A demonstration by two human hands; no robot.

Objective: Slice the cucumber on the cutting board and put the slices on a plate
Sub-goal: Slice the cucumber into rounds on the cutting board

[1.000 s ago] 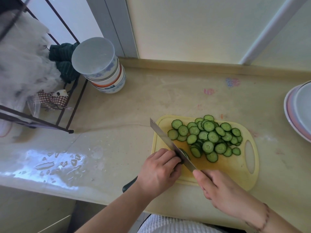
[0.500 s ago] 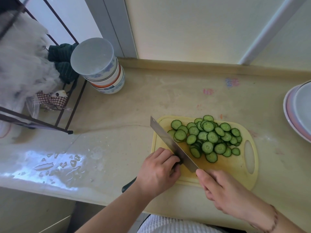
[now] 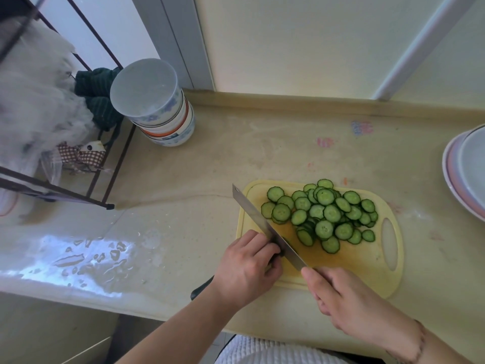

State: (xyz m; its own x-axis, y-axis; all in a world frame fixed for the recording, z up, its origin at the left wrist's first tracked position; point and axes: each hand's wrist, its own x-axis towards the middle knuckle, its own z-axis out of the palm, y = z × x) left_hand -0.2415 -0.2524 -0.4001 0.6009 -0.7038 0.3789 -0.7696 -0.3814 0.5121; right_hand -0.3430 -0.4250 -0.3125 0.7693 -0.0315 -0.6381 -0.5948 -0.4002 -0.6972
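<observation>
A yellow cutting board [image 3: 367, 261] lies on the counter with several green cucumber slices [image 3: 325, 214] piled on its far half. My right hand [image 3: 349, 303] grips the handle of a cleaver [image 3: 265, 224], whose blade runs diagonally across the board's left part. My left hand [image 3: 246, 269] has its fingers curled over the small dark remaining cucumber end [image 3: 280, 252], pressed against the blade's left side; most of that piece is hidden. Stacked plates [image 3: 456, 179] sit at the right edge of view.
A stack of bowls [image 3: 157, 109] stands at the back left beside a dark metal rack [image 3: 78, 185] holding cloths and plastic bags. Water droplets [image 3: 86, 256] lie on the counter's left front. A wall runs along the counter's back.
The cleaver has shifted slightly left toward my left hand's fingers, and a few more slices have joined the pile. My left hand has crept left a little along the remaining piece.
</observation>
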